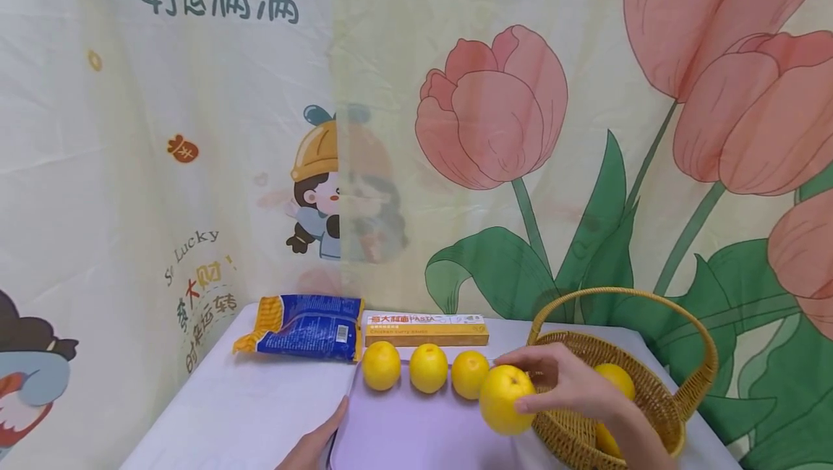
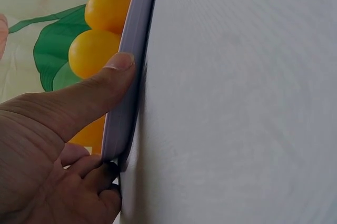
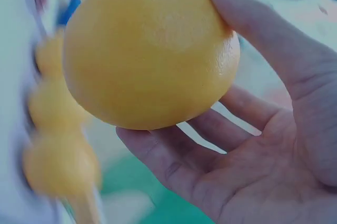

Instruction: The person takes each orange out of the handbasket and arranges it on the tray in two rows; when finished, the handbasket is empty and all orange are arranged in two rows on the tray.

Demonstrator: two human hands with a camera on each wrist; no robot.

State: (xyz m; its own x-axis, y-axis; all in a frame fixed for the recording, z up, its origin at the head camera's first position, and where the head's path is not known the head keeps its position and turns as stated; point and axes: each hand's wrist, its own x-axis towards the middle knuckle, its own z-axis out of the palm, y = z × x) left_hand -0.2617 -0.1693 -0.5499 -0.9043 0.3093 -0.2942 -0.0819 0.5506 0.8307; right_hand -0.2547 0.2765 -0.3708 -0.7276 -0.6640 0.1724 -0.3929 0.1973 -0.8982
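Observation:
My right hand (image 1: 569, 383) holds a yellow-skinned orange (image 3: 150, 52) between thumb and fingers, above the right side of a pale lilac tray (image 1: 416, 430). Along the tray's far edge sit three more oranges in a row, the left one (image 1: 381, 366), the middle one (image 1: 428, 369) and the right one (image 1: 473, 374). At the tray's left side, my left hand (image 2: 58, 139) grips the rim, with its thumb on the side wall and its fingers curled at the corner. To the right stands a wicker basket (image 1: 651, 430) with oranges inside, partly hidden by my right forearm.
A blue and yellow packet (image 1: 306, 327) lies at the back left of the white-covered table (image 1: 215, 412). Beside it, behind the oranges, is a pasta box (image 1: 426, 330). The basket's tall handle (image 1: 709, 354) arches up at the right. A printed curtain (image 1: 390, 58) hangs behind the table.

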